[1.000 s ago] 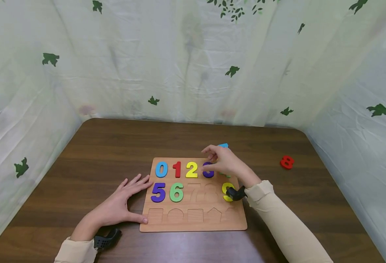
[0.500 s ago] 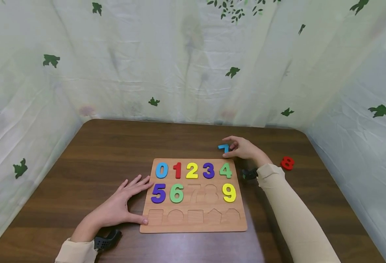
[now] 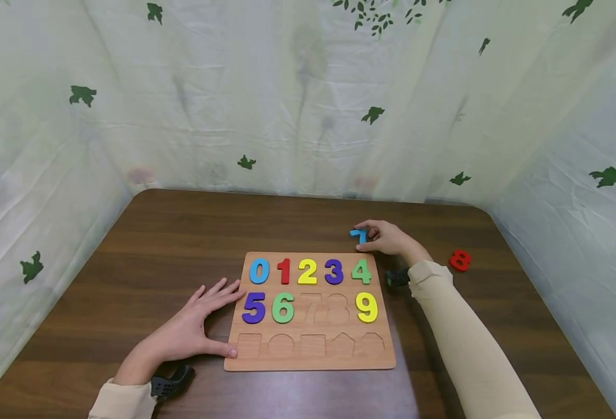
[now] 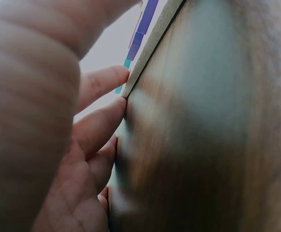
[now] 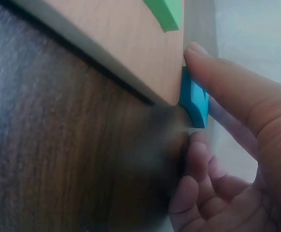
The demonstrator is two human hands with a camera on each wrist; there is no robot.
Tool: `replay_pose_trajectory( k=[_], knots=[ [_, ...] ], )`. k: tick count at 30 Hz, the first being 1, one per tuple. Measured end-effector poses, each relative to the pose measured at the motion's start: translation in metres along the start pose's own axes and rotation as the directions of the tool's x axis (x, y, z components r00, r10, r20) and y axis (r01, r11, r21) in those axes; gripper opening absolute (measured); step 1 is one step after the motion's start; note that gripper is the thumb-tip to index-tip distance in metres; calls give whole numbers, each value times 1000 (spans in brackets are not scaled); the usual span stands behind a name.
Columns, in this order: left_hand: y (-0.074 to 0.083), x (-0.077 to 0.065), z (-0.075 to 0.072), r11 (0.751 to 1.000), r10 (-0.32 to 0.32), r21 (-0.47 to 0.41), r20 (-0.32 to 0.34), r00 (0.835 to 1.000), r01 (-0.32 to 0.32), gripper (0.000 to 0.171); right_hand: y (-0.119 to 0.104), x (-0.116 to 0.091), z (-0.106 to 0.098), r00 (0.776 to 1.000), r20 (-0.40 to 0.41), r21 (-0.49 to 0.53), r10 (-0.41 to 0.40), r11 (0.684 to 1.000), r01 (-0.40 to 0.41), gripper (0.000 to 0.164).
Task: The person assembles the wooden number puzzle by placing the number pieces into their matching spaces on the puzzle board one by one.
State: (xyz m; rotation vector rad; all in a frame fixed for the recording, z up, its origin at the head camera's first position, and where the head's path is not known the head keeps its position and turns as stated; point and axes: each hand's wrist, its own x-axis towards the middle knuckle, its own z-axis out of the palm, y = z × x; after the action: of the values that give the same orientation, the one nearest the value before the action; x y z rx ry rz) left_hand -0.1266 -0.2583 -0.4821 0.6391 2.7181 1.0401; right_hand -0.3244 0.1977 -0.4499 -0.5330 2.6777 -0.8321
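A wooden number puzzle board lies on the table, with a blue 0, red 1, yellow 2, purple 3, green 4, purple 5, green 6 and yellow 9 in it. The recesses for 7 and 8 are bare. Behind the board's back right corner, my right hand pinches a blue number 7 between thumb and fingers. The right wrist view shows the thumb on one end of the blue 7. My left hand is spread, its thumb and fingertips touching the board's left edge.
A red number 8 lies on the brown table to the right of my right hand. Pale curtains with green leaf shapes surround the table's back and sides. Shape outlines run along the board's front row.
My right hand has moved from above the 3 and 4 back and to the right, and its thumb and fingers have come round the blue 7. My left hand has stayed still.
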Motion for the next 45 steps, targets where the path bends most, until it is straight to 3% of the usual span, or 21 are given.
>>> replay_pose_trajectory(
  k=[7, 16, 24, 33, 45],
  knots=[
    [0, 0, 1, 1000, 4, -7, -1, 1000, -4, 107, 6, 2, 1, 999, -24, 28, 38, 999, -37, 62],
    [1, 0, 1, 1000, -3, -9, 1, 1000, 3, 107, 18, 1, -2, 998, -25, 158, 49, 986, -44, 73],
    [1, 1, 1, 1000, 0, -9, 3, 1000, 0, 106, 21, 3, 0, 997, -45, 159, 59, 986, -51, 70],
    [1, 0, 1, 1000, 6, -9, 2, 1000, -6, 106, 18, 2, 3, 993, -104, 51, 63, 997, -58, 65],
    [1, -1, 0, 1000, 6, -14, 1, 1000, -6, 106, 15, -5, 3, 990, -135, 50, 48, 998, -41, 65]
  ],
)
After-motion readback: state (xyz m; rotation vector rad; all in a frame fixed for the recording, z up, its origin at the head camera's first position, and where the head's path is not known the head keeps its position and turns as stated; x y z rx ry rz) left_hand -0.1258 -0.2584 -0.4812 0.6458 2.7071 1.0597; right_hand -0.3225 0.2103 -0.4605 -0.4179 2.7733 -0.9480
